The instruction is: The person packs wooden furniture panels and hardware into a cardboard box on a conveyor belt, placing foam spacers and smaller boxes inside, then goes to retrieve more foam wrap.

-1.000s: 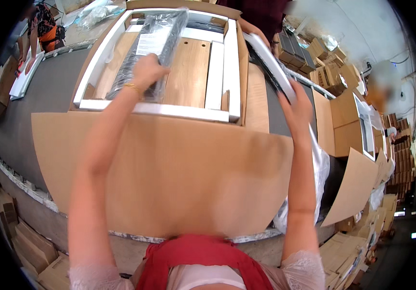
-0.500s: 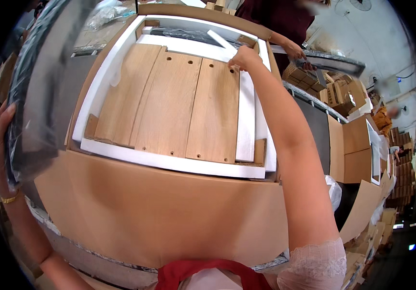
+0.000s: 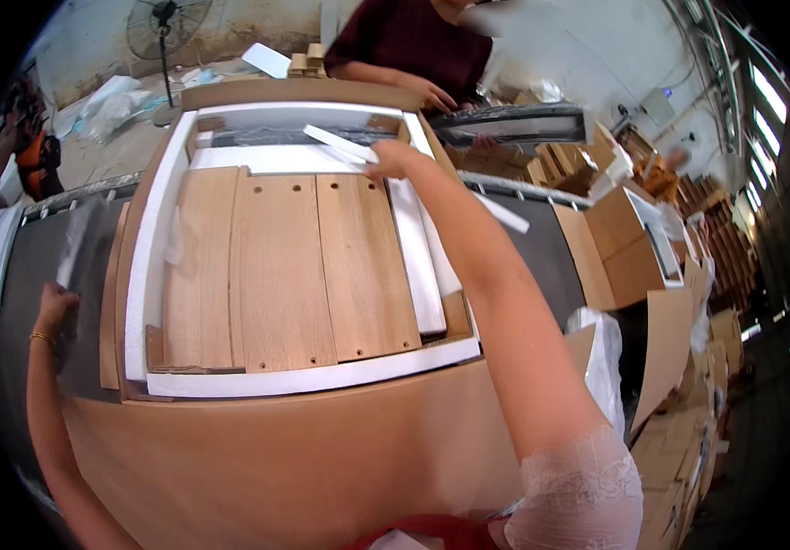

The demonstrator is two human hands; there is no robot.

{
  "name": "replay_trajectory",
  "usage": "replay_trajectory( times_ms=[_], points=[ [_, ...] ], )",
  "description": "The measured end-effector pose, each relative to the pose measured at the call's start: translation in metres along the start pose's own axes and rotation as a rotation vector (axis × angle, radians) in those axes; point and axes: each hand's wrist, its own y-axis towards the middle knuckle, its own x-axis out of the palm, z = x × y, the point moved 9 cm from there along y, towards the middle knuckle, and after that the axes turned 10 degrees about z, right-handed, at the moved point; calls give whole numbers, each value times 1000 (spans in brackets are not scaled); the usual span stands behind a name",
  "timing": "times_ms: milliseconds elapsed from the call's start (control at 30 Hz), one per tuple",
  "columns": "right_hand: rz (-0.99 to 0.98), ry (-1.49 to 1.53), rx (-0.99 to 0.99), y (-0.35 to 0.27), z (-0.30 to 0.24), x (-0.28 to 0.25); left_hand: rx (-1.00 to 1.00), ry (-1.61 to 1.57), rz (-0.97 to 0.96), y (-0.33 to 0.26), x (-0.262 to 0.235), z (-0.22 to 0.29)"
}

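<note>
My right hand [image 3: 389, 161] is closed on the end of a white foam strip [image 3: 331, 140] at the far right corner of an open carton [image 3: 303, 431]. Inside the carton, white foam edging [image 3: 321, 380] surrounds light wooden boards [image 3: 276, 266] with small round holes. Beyond them lies a dark plastic-wrapped piece [image 3: 276, 137]. Another white foam strip [image 3: 420, 266] stands along the boards' right side. To the carton's left, my left hand [image 3: 57, 307] is closed at the lower end of a plastic-wrapped frame [image 3: 76, 243], blurred and seen nearly edge-on.
Dark conveyor surface [image 3: 23, 339] runs beneath and beside the carton. Across from me, a person in a maroon top [image 3: 413, 46] has their hands by a wrapped dark frame [image 3: 514, 126]. A second open carton [image 3: 610, 247] stands at right, and a standing fan [image 3: 165, 46] behind.
My left hand has brought the wrapped frame lower, away from the near left foreground to beside the carton. My right hand stays on the foam strip. The view has shifted left.
</note>
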Motion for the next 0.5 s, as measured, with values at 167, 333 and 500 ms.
replay_trajectory(
  times_ms=[167, 333, 500],
  points=[
    [103, -200, -98, -4, -5, -5, 82, 307, -217, -10, 74, -23],
    [138, -206, -169, -10, -6, -34, -85, 614, -687, -82, 81, 53],
    [198, -142, -137, -4, -23, -84, 825, 288, 554, -84, -28, 222]
  ],
)
